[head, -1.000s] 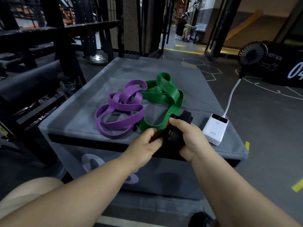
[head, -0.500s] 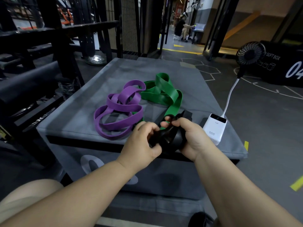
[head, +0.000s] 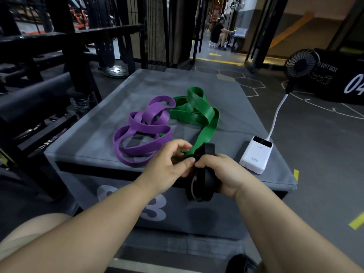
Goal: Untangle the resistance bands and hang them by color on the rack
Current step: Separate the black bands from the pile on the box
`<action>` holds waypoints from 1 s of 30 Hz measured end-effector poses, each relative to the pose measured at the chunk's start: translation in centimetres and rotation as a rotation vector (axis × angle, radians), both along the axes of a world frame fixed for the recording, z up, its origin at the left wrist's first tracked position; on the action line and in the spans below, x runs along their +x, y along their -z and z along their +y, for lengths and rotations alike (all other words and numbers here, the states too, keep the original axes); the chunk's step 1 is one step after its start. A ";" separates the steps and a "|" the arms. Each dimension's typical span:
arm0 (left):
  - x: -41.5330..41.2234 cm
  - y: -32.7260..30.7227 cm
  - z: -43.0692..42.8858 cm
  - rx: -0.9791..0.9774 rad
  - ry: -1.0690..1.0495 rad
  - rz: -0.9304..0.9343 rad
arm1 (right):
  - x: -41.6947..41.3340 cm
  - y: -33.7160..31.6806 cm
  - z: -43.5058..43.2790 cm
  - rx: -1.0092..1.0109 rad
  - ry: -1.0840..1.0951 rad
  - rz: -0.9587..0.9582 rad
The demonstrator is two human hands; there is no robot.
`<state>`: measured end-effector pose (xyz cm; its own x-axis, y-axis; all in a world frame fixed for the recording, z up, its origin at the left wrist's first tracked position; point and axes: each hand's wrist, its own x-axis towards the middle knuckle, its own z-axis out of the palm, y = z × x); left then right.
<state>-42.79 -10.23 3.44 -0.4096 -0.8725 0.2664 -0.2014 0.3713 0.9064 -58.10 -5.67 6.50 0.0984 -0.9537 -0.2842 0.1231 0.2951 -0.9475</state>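
Gripped a black band [head: 204, 182] in the right hand [head: 224, 172] at lower centre, pinched it with the left hand [head: 167, 170], below a purple band [head: 141, 134] and green band [head: 197, 113].

right hand [head: 222, 172] holds black band [head: 202, 184] | left hand [head: 167, 168] pinches green band [head: 197, 113] | purple band [head: 141, 134] beside

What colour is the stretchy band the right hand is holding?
Black. The head view shows the black resistance band gripped in the right hand.
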 end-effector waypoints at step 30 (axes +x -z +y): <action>0.0 -0.4 -0.6 0.460 0.034 0.179 | -0.6 0.1 0.6 0.086 -0.125 -0.138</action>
<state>-42.77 -10.80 3.83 -0.4231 -0.9030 -0.0747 -0.0222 -0.0721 0.9972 -58.71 -5.09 6.44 0.2585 -0.9044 -0.3394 0.2076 0.3952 -0.8948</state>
